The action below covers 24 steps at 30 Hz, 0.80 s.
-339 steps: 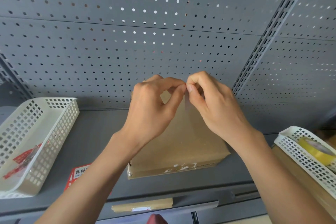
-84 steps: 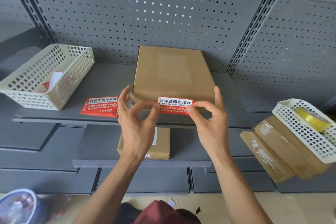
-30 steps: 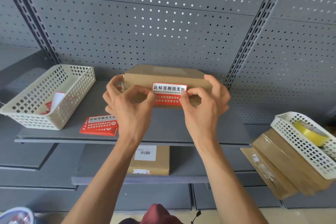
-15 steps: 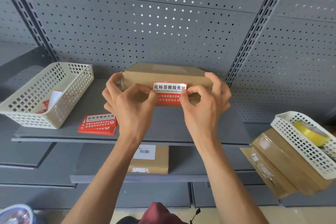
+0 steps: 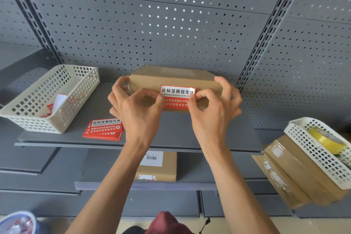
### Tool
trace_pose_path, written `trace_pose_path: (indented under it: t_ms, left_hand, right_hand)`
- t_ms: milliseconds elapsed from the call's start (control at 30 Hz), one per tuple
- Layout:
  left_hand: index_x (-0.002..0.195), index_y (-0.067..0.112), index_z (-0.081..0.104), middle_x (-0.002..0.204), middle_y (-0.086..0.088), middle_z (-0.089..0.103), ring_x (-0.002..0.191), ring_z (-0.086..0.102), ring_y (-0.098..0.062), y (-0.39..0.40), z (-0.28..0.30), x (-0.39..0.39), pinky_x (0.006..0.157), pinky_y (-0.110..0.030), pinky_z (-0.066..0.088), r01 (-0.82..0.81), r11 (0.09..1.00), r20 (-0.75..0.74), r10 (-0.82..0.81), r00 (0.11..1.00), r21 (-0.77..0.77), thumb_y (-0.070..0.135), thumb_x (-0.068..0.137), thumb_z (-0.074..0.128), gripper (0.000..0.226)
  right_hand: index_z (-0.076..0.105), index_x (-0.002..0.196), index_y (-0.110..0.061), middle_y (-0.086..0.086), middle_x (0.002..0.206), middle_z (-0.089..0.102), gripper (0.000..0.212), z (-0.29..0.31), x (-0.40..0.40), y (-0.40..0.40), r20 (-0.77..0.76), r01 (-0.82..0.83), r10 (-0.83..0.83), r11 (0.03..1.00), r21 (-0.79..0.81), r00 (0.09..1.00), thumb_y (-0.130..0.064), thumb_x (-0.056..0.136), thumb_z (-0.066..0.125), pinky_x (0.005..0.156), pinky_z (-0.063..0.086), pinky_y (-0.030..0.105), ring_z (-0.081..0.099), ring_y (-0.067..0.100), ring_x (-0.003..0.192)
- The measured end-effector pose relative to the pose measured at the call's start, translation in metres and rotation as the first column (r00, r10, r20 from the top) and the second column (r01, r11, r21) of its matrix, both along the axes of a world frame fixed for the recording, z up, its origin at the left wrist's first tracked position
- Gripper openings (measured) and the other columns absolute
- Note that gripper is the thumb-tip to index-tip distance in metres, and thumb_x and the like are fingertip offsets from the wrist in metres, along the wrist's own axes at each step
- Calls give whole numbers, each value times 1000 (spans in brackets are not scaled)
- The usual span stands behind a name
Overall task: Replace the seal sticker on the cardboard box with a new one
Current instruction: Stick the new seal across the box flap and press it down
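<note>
Bare grey shelf (image 5: 72,137) strip open left of brown cardboard box (image 5: 176,80); beyond it red sticker stack (image 5: 104,129), then cream lattice basket (image 5: 51,99). Perforated grey back panel (image 5: 171,34) close behind box. Right of box clear.

Hands' grip (image 5: 176,99) on boxed sticker (image 5: 177,94)

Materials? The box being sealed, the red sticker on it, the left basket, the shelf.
Box: brown corrugated cardboard by the look, matte, folded edges.
Seal sticker: probably coated paper or film; slight sheen, printed red and white.
Left basket: moulded cream plastic, square lattice holes.
Shelf: likely painted sheet metal, grey, thin folded lip, perforated back panel.
</note>
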State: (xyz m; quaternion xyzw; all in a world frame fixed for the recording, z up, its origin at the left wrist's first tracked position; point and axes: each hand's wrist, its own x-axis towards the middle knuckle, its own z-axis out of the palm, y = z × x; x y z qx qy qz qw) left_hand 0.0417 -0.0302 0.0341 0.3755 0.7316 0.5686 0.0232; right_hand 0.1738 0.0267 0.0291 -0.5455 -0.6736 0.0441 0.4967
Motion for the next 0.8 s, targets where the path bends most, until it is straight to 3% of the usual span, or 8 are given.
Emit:
trace_pose_path:
  t_ms: [333,467,633,800]
  left_hand:
    - [68,33,66,145,1,42,133,35,-20,0,-3,-1,99,-31,21,-5,1000,-20,5,1000,22,31,80,80,19]
    - [81,25,61,141,1,43,134,37,-22,0,-6,-2,99,-34,23,0,999,-9,0,1000,39,30,79,81,21]
    - [92,23,49,131,1,46,129,42,-20,5,-4,-3,109,-42,27,-35,996,-5,35,999,88,49,77,77,41]
    - [99,23,41,127,-3,42,124,44,-23,13,10,-2,100,-35,26,-43,995,39,39,998,95,63,71,79,62]
  right_hand:
    - [58,73,-24,-11,145,48,25,-3,2,0,-10,-3,3,1000,6,1000,-37,82,77,88,23,38,34,27,137]
    - [58,79,-24,-12,143,49,23,-5,5,1,-55,-33,33,999,-10,998,-37,84,76,90,25,40,34,24,138]
    - [64,105,-22,-7,139,53,27,0,5,1,-190,-52,56,998,27,980,-41,87,71,97,31,41,38,25,135]
    - [63,130,-30,-2,144,48,54,10,-5,3,-98,6,-4,1000,17,995,-62,86,61,97,30,39,36,29,135]
